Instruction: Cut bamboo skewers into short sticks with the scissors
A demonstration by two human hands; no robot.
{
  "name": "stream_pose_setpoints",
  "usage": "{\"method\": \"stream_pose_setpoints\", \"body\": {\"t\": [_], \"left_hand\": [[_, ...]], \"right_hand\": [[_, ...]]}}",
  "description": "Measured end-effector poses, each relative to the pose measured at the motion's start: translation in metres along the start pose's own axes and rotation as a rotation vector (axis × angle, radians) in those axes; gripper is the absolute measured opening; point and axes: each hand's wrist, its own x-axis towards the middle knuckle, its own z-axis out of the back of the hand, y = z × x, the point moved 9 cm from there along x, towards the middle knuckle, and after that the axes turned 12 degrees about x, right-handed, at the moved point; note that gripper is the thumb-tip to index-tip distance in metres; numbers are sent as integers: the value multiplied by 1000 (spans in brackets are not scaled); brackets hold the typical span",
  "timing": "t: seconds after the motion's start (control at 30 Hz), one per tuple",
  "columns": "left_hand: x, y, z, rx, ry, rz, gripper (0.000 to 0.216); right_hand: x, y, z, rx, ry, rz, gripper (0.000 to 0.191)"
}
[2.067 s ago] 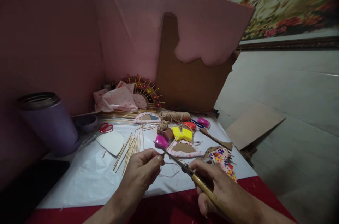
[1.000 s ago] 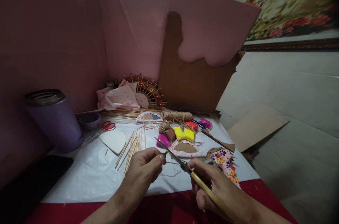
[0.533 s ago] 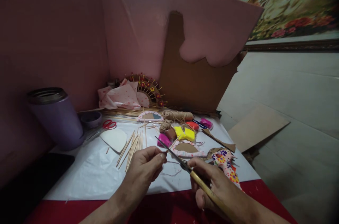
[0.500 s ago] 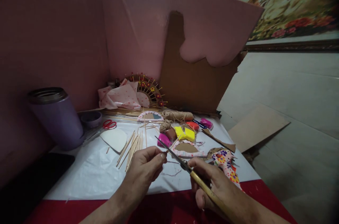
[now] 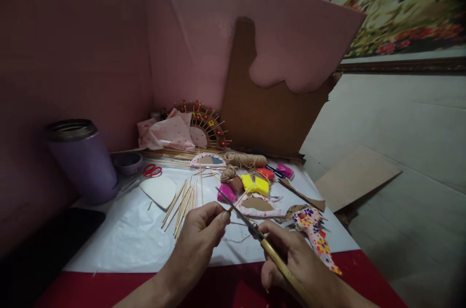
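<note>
My left hand is closed in a pinch on a thin wooden stick, which points up and to the right. My right hand grips a pair of shears with a yellowish handle. Their dark blade slants up to the left and crosses the stick just beyond my left fingertips. Whether the blades touch the stick on both sides I cannot tell. A pile of cut sticks lies left of my left hand. Behind the shears lies a half-round cardboard piece with a fabric edge.
Yellow clay packs, a magenta pack and twine lie beyond my hands. Red-handled scissors, a white card piece and a purple tumbler stand left. A flower-patterned glue gun lies right.
The shears and both hands keep nearly the same place. More of the stick shows past the blade, and the whole view has shifted slightly.
</note>
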Motion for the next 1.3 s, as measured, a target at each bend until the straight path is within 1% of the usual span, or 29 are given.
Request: {"method": "stream_pose_setpoints", "body": {"t": [0.07,0.13,0.23,0.3,0.43,0.5,0.57,0.63,0.67,0.73,0.8,0.87,0.97,1.03,1.1,1.17,1.2,1.23,1.3], "left_hand": [[0,0,1,34,-10,-20,31],[0,-2,2,79,-29,-37,32],[-3,-9,7,218,-105,-92,33],[-6,-17,10,333,-169,-169,33],[-15,-32,13,510,-302,-393,23],[-18,-34,14,579,-349,-450,18],[-17,-34,15,593,-348,-420,18],[-13,-29,17,514,-304,-316,23],[-10,-25,18,440,-270,-242,27],[-4,-14,16,226,-184,-84,30],[1,-2,10,-9,-77,58,29],[3,9,2,-180,34,195,28],[0,23,-8,-307,181,391,29],[-3,27,-14,-366,269,460,27],[-4,30,-19,-383,312,486,26],[-1,31,-18,-332,271,452,26],[3,31,-14,-271,206,398,27],[6,27,-8,-185,117,309,28],[8,7,8,56,-96,43,26]], "right_hand": [[0,-1,2,-12,-29,-1,33],[1,-2,1,-17,-27,0,33],[3,-4,0,-33,-28,17,35],[4,-4,1,-46,-48,33,37],[3,-3,3,-39,-70,41,40],[2,-1,3,-20,-76,49,45],[2,1,1,-3,-74,49,47],[2,1,0,-2,-67,47,46],[2,1,-2,-13,-60,48,44],[2,2,-3,-59,-58,62,40],[3,4,-3,-112,-60,80,37],[3,5,-3,-142,-66,88,32],[3,3,-2,-143,-58,80,30],[3,1,-2,-124,-51,70,30],[2,-2,0,-107,-57,61,32],[3,-4,2,-90,-78,53,33],[3,-5,3,-81,-87,48,32],[4,-7,3,-72,-93,40,32],[6,-8,4,-58,-102,33,31]]}}
